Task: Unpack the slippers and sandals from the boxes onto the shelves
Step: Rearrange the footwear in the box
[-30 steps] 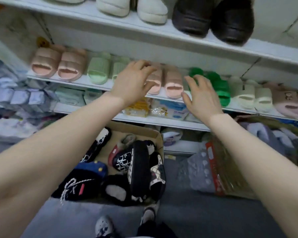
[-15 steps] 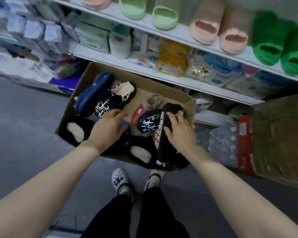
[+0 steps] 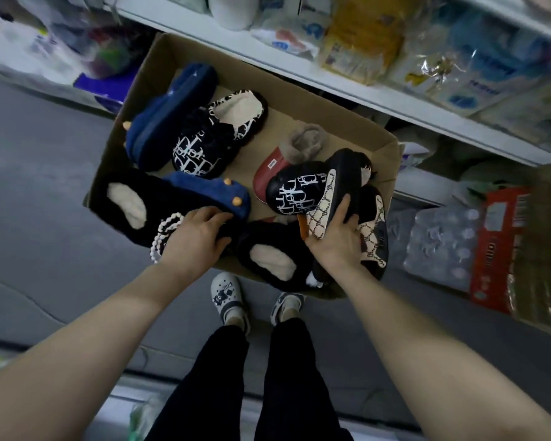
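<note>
Right hand (image 3: 334, 238) clasped around patterned slipper (image 3: 320, 214).

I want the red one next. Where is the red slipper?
In the head view, the red slipper lies mid-box in the cardboard box, between the grey fluffy slipper and the black lettered slipper.

arms: bare, no sleeves | legs: black trousers (image 3: 255, 377) | feet: white clog shoes with dark charms (image 3: 227, 296)
</note>
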